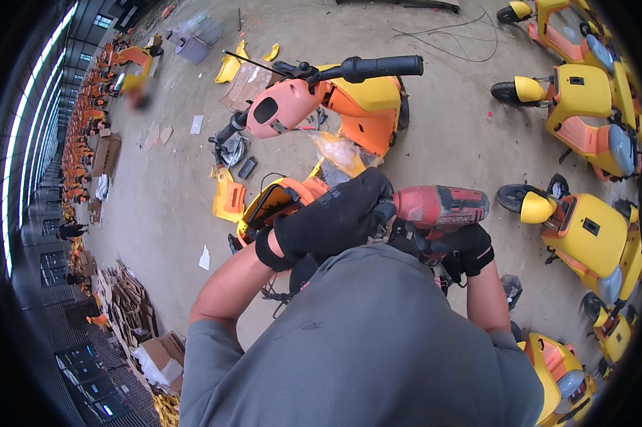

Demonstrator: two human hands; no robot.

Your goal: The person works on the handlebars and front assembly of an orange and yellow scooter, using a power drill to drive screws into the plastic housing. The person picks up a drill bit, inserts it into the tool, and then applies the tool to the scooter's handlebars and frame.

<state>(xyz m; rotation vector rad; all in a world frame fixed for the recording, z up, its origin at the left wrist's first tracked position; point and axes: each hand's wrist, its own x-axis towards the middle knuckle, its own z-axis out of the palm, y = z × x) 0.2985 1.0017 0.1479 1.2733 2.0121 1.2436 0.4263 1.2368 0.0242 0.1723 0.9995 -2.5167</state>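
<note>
A red and black cordless impact driver (442, 206) lies level in front of my chest, its nose pointing left. My right hand (469, 248), in a black glove, is closed round its handle. At the driver's nose is my gloved left hand (335, 217), fingers curled together; what they pinch is hidden by the glove. Just beyond stands a partly dismantled scooter with a pink-orange handlebar cover (285, 108), a black grip (382, 68) and a yellow and orange front panel (369, 107). Orange and yellow body parts (282, 203) lie beside my left forearm.
Parked yellow scooters (584, 235) line the right side. Yellow panels (230, 65), a cardboard sheet (251, 84) and clear plastic wrap (341, 151) lie about the scooter. Flattened cardboard (125, 302) is piled at left, with rows of orange scooters (79, 149) farther off.
</note>
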